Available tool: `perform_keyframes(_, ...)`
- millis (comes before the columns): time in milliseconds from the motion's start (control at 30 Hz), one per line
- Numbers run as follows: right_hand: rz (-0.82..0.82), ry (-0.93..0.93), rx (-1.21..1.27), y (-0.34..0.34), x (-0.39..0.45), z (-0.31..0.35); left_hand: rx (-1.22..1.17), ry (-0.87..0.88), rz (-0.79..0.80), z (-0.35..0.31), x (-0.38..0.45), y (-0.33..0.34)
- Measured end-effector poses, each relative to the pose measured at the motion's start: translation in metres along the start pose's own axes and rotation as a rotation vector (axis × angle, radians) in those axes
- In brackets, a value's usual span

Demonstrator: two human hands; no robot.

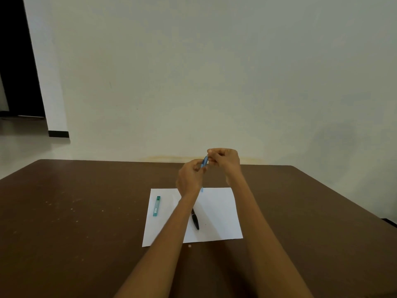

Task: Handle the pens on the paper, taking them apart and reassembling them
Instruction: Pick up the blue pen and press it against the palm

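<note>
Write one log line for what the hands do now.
left hand + right hand: gripping blue pen | black pen: on paper

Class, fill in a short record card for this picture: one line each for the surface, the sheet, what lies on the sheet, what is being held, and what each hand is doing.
surface: brown table against a pale wall
sheet: white paper lying flat on the table
on sheet: black pen, partly behind the left forearm; teal case near the left edge
held: blue pen, raised above the far edge of the paper
left hand: pinches the pen's lower part
right hand: pinches its upper end
</note>
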State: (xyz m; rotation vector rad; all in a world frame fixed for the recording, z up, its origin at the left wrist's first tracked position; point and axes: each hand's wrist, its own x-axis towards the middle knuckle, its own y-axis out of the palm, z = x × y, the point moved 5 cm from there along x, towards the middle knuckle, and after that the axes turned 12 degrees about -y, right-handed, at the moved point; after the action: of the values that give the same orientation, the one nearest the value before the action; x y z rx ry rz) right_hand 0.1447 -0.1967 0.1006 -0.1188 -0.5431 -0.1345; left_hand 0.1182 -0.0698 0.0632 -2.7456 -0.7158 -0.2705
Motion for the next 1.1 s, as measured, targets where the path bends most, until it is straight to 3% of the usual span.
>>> perform_keyframes(400,0.082,-0.031,-0.122,-0.002,0.001,0.003,0.042,0.045,-0.055,0.000,-0.002,0.000)
perform_keyframes(667,0.024,-0.051,-0.203,-0.002,0.001,-0.001,0.078,0.084,-0.082,0.001,-0.002,-0.001)
perform_keyframes(867,0.151,-0.096,-0.301,0.005,0.003,0.000,0.109,0.068,-0.076,0.006,0.002,-0.007)
perform_keyframes(1033,0.051,-0.048,-0.120,0.008,-0.001,-0.012,0.052,0.009,-0.061,0.003,0.004,-0.010)
perform_keyframes(1100,0.050,-0.042,-0.213,0.009,-0.003,-0.023,0.023,-0.024,-0.044,0.003,0.005,-0.011)
